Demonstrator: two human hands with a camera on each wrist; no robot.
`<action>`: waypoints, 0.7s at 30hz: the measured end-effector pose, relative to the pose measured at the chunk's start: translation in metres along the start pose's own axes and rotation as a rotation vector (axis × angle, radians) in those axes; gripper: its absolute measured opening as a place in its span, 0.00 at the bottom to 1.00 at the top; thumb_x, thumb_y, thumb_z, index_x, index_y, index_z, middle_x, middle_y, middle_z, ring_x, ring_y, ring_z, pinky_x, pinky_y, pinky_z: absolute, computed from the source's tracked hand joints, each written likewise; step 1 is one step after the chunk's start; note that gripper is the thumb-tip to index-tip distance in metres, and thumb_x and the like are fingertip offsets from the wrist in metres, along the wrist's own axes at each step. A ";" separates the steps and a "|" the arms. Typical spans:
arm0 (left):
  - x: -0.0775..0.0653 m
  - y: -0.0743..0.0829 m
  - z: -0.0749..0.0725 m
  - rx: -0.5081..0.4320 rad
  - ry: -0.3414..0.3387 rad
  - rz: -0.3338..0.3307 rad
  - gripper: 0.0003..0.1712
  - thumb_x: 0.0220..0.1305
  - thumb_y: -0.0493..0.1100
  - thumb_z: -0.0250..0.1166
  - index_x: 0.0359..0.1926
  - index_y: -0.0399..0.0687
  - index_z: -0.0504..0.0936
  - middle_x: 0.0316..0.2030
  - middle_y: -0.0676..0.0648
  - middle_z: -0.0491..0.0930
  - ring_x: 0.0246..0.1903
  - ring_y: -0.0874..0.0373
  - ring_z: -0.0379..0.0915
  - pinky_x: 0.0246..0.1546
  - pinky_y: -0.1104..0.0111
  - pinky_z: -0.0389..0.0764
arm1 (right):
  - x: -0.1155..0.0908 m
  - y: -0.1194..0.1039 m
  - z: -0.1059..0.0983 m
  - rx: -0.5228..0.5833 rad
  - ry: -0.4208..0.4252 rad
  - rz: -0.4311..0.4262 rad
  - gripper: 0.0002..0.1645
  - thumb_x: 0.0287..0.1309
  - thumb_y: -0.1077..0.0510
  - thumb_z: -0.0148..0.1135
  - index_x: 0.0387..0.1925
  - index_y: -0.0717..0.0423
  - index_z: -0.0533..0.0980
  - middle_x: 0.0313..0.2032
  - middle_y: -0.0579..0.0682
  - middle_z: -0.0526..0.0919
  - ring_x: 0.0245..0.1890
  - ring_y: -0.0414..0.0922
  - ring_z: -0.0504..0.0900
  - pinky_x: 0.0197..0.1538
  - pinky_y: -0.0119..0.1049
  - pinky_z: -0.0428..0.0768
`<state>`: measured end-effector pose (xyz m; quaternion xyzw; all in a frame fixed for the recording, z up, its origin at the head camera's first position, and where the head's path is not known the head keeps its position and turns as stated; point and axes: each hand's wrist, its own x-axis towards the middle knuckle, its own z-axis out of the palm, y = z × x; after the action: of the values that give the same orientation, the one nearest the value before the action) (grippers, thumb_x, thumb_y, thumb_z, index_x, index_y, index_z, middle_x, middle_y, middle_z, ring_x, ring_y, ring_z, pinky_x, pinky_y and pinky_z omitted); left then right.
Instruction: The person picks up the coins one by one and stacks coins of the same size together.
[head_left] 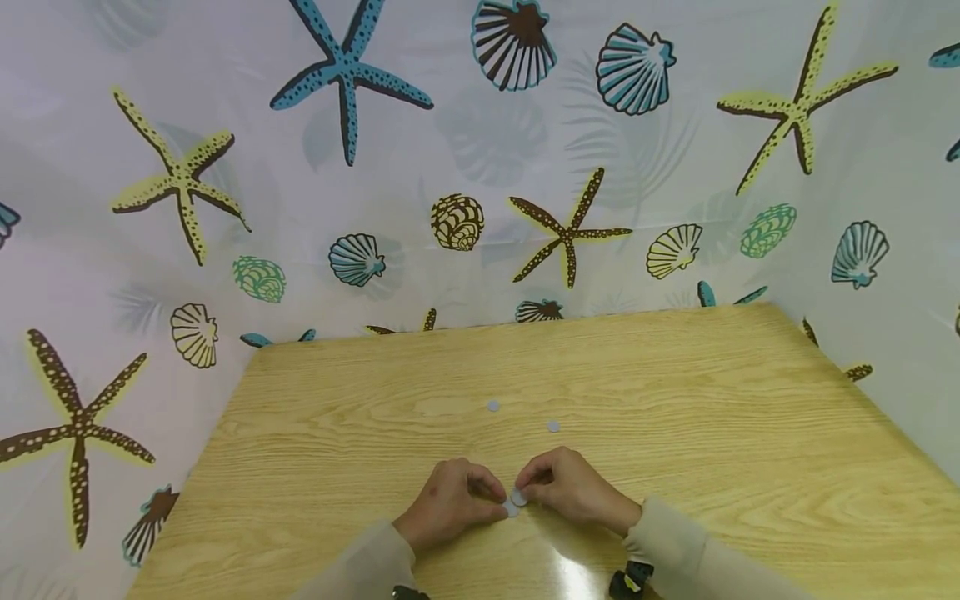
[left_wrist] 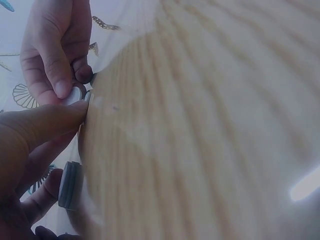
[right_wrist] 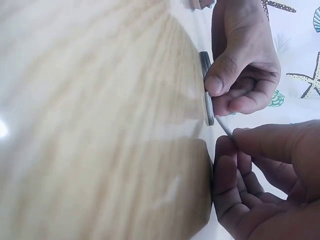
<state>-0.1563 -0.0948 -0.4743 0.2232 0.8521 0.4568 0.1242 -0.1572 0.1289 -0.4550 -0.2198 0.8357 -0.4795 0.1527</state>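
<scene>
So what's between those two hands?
The head view shows a pale disc at the left hand and a second disc, pinched by the right hand.

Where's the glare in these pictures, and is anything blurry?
Head: white glare on the wooden tabletop near the bottom edge; left wrist: bright streak at lower right, grain soft; right wrist: bright spot at the left edge, grain smeared, the left hand sharper.

A wood-grain table point(head_left: 360, 400) bears two pale discs point(head_left: 553, 427), perhaps stacks, and a nearer disc point(head_left: 511, 508)
</scene>
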 end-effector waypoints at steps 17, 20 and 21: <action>-0.001 0.000 -0.001 -0.021 0.004 0.008 0.08 0.51 0.42 0.79 0.33 0.53 0.88 0.32 0.63 0.85 0.40 0.66 0.77 0.53 0.59 0.74 | -0.004 -0.005 0.002 -0.009 -0.066 -0.014 0.07 0.57 0.69 0.69 0.39 0.63 0.83 0.36 0.50 0.86 0.37 0.45 0.84 0.42 0.38 0.83; -0.001 0.000 -0.001 -0.036 0.002 0.006 0.08 0.51 0.43 0.79 0.33 0.53 0.88 0.32 0.62 0.85 0.40 0.65 0.77 0.53 0.60 0.74 | -0.004 -0.005 0.002 -0.014 -0.070 -0.017 0.08 0.56 0.69 0.70 0.39 0.63 0.82 0.36 0.50 0.86 0.35 0.44 0.84 0.41 0.35 0.83; -0.002 0.000 -0.001 -0.038 0.002 0.009 0.08 0.51 0.43 0.79 0.33 0.53 0.88 0.32 0.62 0.85 0.40 0.65 0.77 0.53 0.59 0.74 | -0.004 -0.005 0.002 -0.021 -0.069 -0.021 0.08 0.55 0.69 0.70 0.39 0.63 0.82 0.36 0.50 0.86 0.35 0.43 0.84 0.41 0.34 0.83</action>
<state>-0.1554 -0.0964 -0.4736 0.2241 0.8425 0.4735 0.1258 -0.1520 0.1273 -0.4517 -0.2464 0.8326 -0.4644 0.1741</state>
